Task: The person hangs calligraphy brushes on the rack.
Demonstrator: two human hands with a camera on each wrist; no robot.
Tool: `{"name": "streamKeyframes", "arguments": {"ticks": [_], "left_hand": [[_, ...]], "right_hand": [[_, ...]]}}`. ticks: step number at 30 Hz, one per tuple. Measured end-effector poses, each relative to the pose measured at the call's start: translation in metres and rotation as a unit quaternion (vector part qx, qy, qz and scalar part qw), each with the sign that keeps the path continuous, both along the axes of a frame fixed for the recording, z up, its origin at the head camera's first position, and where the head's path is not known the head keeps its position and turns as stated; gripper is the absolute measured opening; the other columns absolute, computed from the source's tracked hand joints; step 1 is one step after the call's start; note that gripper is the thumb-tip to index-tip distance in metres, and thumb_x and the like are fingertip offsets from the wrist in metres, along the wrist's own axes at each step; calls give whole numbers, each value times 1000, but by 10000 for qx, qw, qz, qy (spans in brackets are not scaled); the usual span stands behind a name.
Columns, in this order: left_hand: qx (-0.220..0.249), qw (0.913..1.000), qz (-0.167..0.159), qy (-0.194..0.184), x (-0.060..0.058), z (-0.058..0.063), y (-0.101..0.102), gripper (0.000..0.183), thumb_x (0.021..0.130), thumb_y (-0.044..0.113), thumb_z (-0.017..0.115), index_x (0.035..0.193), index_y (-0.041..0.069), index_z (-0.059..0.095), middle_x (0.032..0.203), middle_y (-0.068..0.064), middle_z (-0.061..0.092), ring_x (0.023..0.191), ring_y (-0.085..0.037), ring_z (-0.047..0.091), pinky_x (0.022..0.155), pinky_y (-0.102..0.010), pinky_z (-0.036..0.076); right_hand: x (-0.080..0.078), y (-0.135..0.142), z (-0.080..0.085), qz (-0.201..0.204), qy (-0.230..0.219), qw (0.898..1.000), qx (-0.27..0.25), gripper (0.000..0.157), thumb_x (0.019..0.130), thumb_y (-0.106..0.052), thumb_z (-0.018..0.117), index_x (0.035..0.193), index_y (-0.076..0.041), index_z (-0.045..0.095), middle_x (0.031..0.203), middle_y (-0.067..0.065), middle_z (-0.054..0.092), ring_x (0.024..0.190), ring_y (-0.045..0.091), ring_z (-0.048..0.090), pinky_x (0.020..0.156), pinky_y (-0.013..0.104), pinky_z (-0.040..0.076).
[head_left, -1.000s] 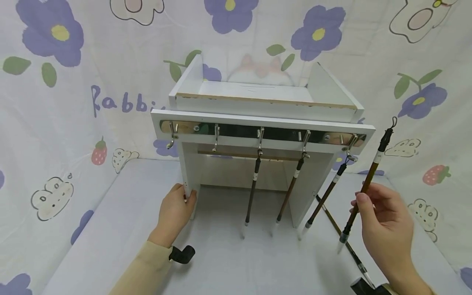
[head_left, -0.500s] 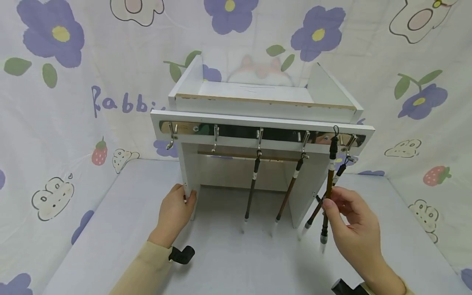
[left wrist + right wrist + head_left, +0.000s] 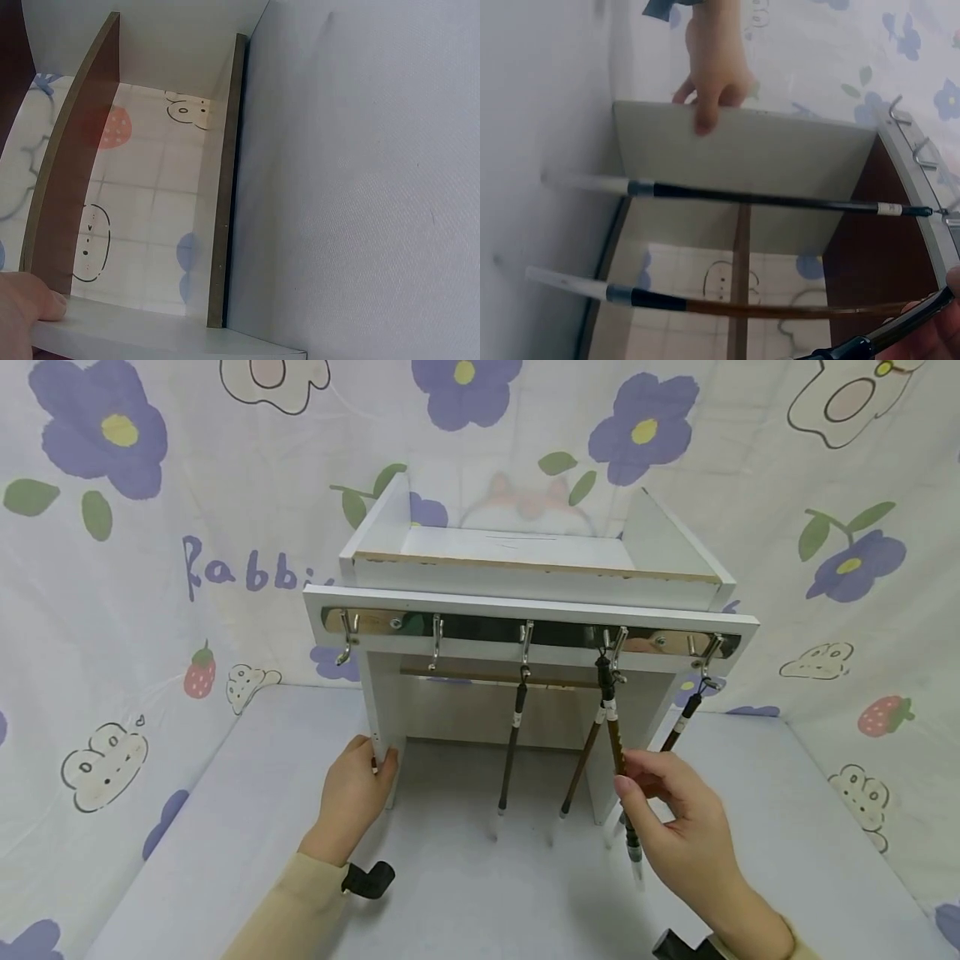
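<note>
My right hand (image 3: 678,827) pinches a brown calligraphy brush (image 3: 613,727) between thumb and fingers, loop end up, white tip down. Its loop overlaps the fourth hook (image 3: 619,652) from the left in the head view. Behind it, a brush (image 3: 579,772) hangs from that hook. A dark brush (image 3: 512,752) dangles from the middle hook (image 3: 527,647), and another brush (image 3: 682,722) from the right-end hook, partly hidden by my right hand. My left hand (image 3: 351,806) grips the edge of the left side panel (image 3: 378,714); its thumb (image 3: 49,304) shows in the left wrist view.
The white wooden stand (image 3: 532,603) carries a shiny hook strip (image 3: 480,628) along its front. Nothing hangs on the two left hooks. A crossbar (image 3: 495,675) runs below. White cloth covers the table (image 3: 225,877), and a flower-printed curtain (image 3: 247,485) rises behind.
My right hand has carried the brush leftward from beyond the stand's right end to the fourth hook. The left hand keeps its grip on the panel.
</note>
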State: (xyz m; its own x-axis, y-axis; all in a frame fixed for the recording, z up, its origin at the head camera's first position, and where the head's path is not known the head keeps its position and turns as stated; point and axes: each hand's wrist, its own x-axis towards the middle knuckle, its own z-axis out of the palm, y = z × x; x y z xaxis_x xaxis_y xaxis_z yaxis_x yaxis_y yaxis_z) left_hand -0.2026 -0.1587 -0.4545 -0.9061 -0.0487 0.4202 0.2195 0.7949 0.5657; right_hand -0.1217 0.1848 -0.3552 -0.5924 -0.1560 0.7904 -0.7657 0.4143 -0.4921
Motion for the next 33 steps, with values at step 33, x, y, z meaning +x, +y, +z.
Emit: {"name": "streamKeyframes", "arguments": {"ticks": [33], "left_hand": [[49, 10000, 2, 73, 2, 2, 1, 21, 94, 17, 61, 91, -3, 66, 89, -8, 60, 71, -22, 57, 59, -37, 48]], "right_hand": [[-13, -54, -18, 1023, -1290, 9848, 546, 28, 90, -4, 67, 117, -12, 67, 98, -4, 64, 81, 11, 60, 68, 25, 52]]}}
